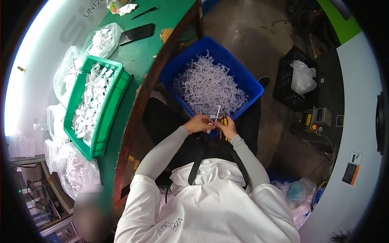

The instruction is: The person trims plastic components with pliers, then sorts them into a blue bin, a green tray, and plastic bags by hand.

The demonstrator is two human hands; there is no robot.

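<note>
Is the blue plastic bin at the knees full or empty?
Partly full: blue plastic bin holds a heap of white plastic sprues below its rim.

hands (213,124) trimming white plastic part (217,114), blue bin (178,65)

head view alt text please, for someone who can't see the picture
Seen from above, a person's left hand holds a small white plastic part while the right hand holds yellow-handled cutters to it, over a blue bin of white plastic sprues. To their left, a green crate of white parts sits on a green table among clear bags.
</note>
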